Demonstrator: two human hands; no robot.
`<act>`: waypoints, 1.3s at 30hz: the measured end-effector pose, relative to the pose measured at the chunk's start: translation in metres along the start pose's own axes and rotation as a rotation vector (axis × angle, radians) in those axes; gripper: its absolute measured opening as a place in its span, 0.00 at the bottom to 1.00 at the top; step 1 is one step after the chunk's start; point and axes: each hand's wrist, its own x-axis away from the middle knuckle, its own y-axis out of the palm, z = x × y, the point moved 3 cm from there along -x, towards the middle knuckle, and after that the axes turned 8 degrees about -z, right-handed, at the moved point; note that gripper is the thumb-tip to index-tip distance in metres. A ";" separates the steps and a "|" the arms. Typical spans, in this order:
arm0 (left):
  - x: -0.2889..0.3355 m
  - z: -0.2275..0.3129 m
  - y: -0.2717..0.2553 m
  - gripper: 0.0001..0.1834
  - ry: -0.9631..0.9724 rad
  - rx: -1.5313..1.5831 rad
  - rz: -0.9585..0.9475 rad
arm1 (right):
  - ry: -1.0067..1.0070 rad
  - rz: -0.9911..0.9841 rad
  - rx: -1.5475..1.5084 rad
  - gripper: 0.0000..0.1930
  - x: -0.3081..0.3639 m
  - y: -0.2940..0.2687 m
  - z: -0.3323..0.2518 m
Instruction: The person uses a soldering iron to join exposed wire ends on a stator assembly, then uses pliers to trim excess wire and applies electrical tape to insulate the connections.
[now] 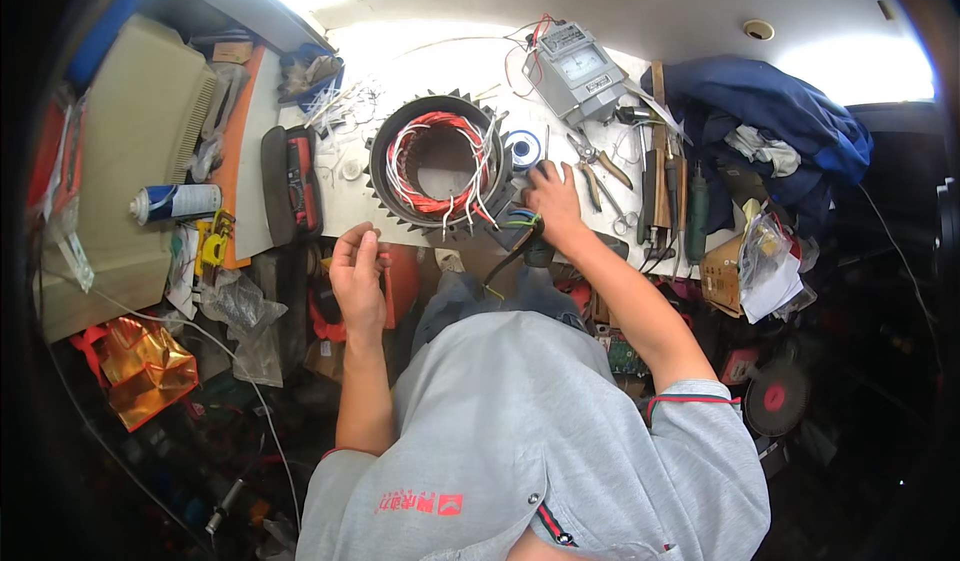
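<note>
A finned motor stator [374,166] stands on the white bench, with a ring of red and white wires [420,201] inside its dark housing. Several white leads hang over its near right side toward a dark terminal box [480,236] with coloured wires [524,217]. My left hand [360,273] is raised before the bench edge, left of the stator, thumb and fingertips pinched; whatever they hold is too small to make out. Right of the stator, my right hand [552,199] rests low with curled fingers beside a solder spool [523,149]. A thin rod-like thing [546,141] shows just beyond its fingertips.
A grey analogue meter [580,66] with red leads stands at the back. Pliers [603,164] and other hand tools lie to the right, before a dark blue cloth [760,111]. At left are a red multimeter in its case [298,181] and a spray can [178,203].
</note>
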 end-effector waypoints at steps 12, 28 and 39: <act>-0.035 0.028 0.058 0.33 0.220 -0.119 -0.035 | 0.290 0.015 -0.292 0.09 -0.025 0.016 -0.001; -0.048 0.012 0.081 0.34 0.290 -0.104 0.048 | 0.152 0.345 -1.706 0.07 -0.005 -0.078 0.039; -0.074 0.009 0.064 0.26 0.262 0.022 -0.119 | 0.174 0.128 -1.610 0.06 -0.023 -0.110 0.000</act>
